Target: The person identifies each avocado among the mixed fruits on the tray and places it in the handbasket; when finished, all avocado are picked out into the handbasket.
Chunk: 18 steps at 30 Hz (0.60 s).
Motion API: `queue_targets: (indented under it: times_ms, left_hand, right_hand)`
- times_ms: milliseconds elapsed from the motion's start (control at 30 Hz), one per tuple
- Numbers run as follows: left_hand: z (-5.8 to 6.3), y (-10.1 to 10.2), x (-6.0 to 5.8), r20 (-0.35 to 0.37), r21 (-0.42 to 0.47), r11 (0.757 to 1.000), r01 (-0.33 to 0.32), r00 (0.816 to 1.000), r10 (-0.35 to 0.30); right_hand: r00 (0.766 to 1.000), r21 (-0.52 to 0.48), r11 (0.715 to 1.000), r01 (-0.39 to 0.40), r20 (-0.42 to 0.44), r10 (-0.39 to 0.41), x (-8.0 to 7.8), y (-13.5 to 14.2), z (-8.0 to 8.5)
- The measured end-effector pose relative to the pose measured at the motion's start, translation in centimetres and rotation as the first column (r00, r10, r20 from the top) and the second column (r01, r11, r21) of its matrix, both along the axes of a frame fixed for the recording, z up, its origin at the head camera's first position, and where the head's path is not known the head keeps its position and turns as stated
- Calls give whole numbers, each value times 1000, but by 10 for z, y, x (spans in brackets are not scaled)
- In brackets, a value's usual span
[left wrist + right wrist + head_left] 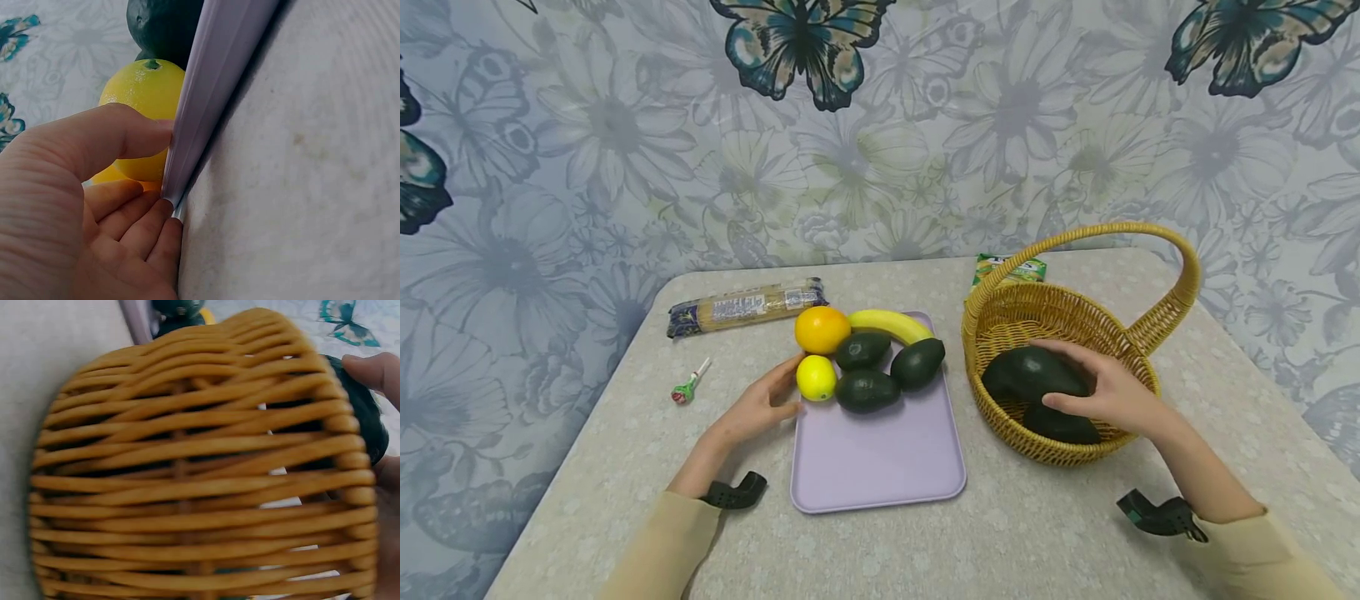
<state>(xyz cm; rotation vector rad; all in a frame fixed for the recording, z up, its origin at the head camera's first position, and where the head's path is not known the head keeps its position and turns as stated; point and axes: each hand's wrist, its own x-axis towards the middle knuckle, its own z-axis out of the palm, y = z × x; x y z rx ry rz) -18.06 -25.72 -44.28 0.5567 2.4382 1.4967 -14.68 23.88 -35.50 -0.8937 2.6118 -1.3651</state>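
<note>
My right hand [1112,392] reaches into a wicker basket [1037,448] and grips a dark green avocado [1026,373], thumb on one side and fingers over the other. Below it in the basket lies another avocado [1058,425]. The basket's woven wall fills most of the right wrist view, hiding much of that grip. At the left edge of a lilac tray [880,467], my left hand [758,410] rests with thumb and fairly straight fingertips against the rim. Beside it on the tray sits a lemon [140,87], near an orange [822,330], a banana [891,322] and three avocados [867,392].
A spaghetti packet [748,307] lies behind the tray on the left. A wrapped lollipop [688,386] is left of my left hand. Behind the basket is a green packet [1022,270], partly hidden. The basket's tall handle [1120,229] arches above it.
</note>
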Motion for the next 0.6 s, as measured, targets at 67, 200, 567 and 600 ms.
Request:
queue_targets:
  times_ms: [67,200,567,600]
  left_hand:
    - [0,0,0,3,3,1000,3,1000,-3]
    - [1,0,0,7,0,1000,2,1000,-2]
    - [2,1,0,1,-3,1000,-5,1000,5]
    - [2,0,0,2,-4,1000,-7,1000,7]
  right_hand:
    - [1000,46,999,15,4,-16,-1,0,-6]
    - [1000,97,995,11,6,-12,-2,-1,-13]
    - [1000,172,985,9,-10,-8,-3,-7,-15]
    - [1000,177,984,11,-11,-9,-3,-7,-14]
